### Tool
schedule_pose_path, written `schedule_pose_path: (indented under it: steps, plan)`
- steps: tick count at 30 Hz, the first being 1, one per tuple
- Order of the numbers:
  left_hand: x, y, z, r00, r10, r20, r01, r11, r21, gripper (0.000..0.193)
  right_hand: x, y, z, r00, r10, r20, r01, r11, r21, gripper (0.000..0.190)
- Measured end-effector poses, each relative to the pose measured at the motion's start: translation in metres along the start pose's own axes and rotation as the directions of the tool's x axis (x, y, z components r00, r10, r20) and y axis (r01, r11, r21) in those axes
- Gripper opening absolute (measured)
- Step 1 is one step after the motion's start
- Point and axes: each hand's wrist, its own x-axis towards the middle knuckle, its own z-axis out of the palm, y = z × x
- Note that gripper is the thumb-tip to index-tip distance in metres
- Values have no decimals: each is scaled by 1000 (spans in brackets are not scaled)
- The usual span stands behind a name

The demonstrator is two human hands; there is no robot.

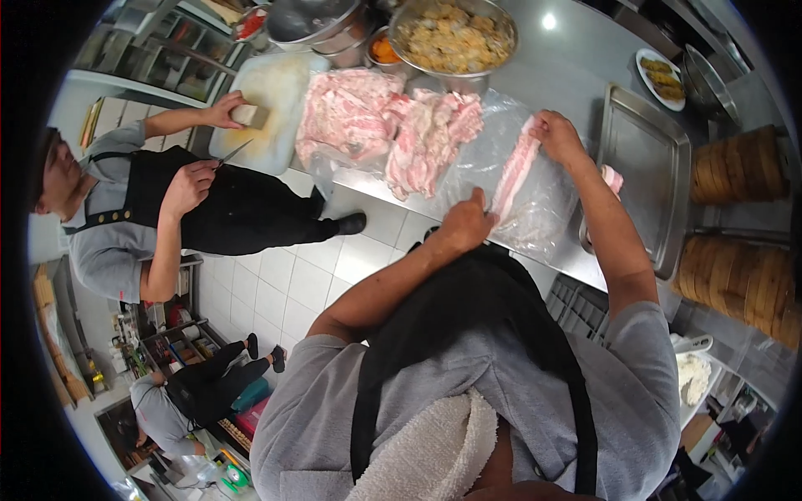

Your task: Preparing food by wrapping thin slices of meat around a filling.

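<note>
A long strip of raw pork belly lies slantwise over a clear plastic sheet on the steel worktop. My right hand pinches its far end. At its near end, my left hand holds the strip near the thumb, with the index finger extended. Left of the sheet are overlapping raw pork slices and a larger pile of them on plastic. A rolled piece of meat shows partly behind my right forearm, beside a shallow steel tray.
A co-worker at left holds a knife and a pale block by a cutting board. A bowl of yellowish filling stands at the back. Bamboo steamers and a plate of food are at right.
</note>
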Motion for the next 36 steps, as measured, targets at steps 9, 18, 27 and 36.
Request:
schedule_pose_path:
  steps: [9,18,27,36]
  plan:
    - [33,44,-150,855,518,25,-505,843,-185,4,-37,-15,0,909,145,-391,70,871,486,17]
    - [224,66,-233,764,642,-65,-493,645,584,38,-156,-54,6,948,297,-115,-164,765,622,14]
    - [227,83,-232,908,405,111,-350,582,734,36,-229,-38,26,875,474,-100,-280,663,694,15]
    - [180,72,-249,778,608,-157,-606,793,69,31,-234,-80,43,890,436,136,-382,547,745,23]
